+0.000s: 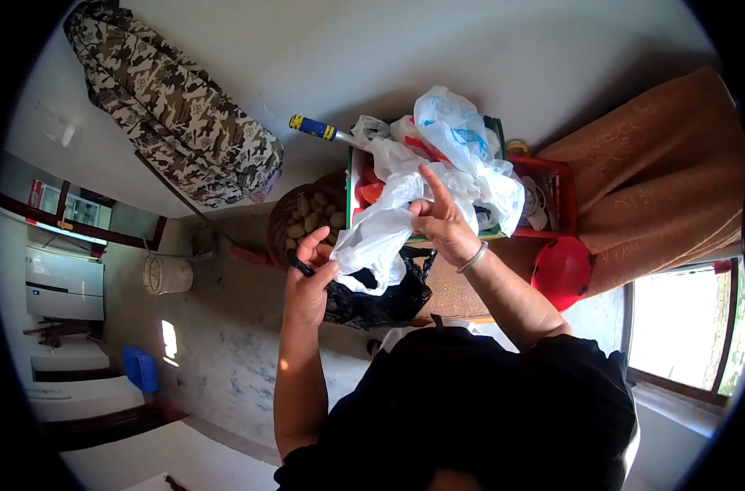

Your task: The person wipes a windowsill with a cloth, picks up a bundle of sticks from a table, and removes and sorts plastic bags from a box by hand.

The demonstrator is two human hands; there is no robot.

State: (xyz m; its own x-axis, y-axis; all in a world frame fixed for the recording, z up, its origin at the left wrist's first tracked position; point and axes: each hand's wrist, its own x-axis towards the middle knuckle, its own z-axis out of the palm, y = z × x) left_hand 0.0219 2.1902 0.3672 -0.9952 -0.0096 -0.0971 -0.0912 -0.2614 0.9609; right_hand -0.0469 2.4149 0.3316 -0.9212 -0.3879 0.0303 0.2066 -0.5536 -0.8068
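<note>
A crumpled white plastic bag [378,242] stretches between my two hands. My left hand [308,282] pinches its lower left edge between thumb and fingers, and a black strip, apparently part of a black plastic bag [389,299], loops over those fingers. The black bag hangs just below the white one. My right hand [447,222], with a bangle at the wrist, grips the white bag's right side, its index finger stretched out. Behind it, a green-rimmed crate [350,184] is heaped with white and blue-printed plastic bags [454,123]. Red items [371,192] show inside the crate.
A wicker basket of brown, potato-like produce [311,214] stands left of the crate. A blue-and-yellow handle [313,127] juts out leftward. On the right are a red basket [564,196], a red round object [562,270] and a brown cloth [659,180]. A white bucket [168,274] stands farther left.
</note>
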